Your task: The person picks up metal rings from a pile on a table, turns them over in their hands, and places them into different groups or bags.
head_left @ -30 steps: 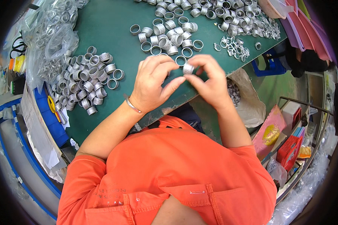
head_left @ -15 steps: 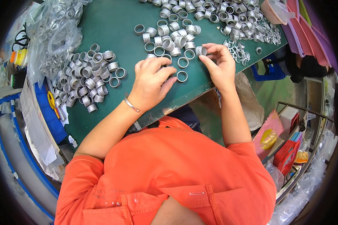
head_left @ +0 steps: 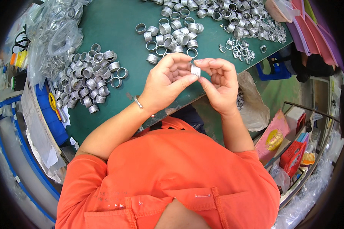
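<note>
Just above the middle of the frame, a small grey metal ring [head_left: 195, 70] sits between the two hands, its outer wall in view and its hole seeming to run left to right. The left hand [head_left: 162, 84] meets it from frame left and the right hand [head_left: 219, 88] from frame right, neither nearer, each grip closed to a narrow thumb-and-fingertip pinch on it. Other loose rings [head_left: 182, 40] lie on the green table [head_left: 114, 23], toward upper centre.

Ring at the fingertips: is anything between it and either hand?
Nothing visible: the ring sits right at the fingertips of the left hand and right hand. The loose rings lie beyond, on the table.
</note>
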### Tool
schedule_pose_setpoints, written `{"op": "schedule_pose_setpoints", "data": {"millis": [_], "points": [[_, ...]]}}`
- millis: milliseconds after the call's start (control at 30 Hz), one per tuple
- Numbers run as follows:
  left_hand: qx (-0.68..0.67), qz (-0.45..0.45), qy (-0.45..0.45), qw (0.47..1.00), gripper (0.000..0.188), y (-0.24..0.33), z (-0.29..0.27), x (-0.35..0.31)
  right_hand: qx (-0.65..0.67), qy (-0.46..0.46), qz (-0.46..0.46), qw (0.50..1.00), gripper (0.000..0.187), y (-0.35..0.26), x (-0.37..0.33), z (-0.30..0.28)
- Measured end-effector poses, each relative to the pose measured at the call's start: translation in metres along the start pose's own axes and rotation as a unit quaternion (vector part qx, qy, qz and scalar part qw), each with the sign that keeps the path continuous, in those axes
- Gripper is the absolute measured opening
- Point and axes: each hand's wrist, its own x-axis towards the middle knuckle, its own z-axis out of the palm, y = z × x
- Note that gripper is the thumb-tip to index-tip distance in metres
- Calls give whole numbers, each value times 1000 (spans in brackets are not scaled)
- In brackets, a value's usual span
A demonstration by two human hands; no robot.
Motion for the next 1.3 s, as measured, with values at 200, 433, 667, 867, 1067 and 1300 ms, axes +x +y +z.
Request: {"op": "schedule_pose_setpoints", "data": {"millis": [200, 433, 667, 867, 1067, 1300], "points": [[151, 117, 17, 981, 55, -3, -2, -7, 21, 80, 148, 985, 29, -8, -1, 1], [268, 165, 41, 948, 51, 3, -1, -14, 133, 42, 119, 983, 33, -9, -6, 14], [76, 52, 50, 994, 28, 1, -6, -22, 125, 31, 65, 990, 47, -5, -10, 14], [123, 81, 60, 987, 27, 1, -5, -27, 291, 59, 158, 942, 49, -6, -15, 14], [119, 93, 58, 987, 23, 4, -3, -29, 332, 76, 205, 917, 47, -11, -20, 16], [222, 147, 51, 962, 11, 3, -8, -27, 222, 50, 121, 966, 45, -4, -22, 20]]}}
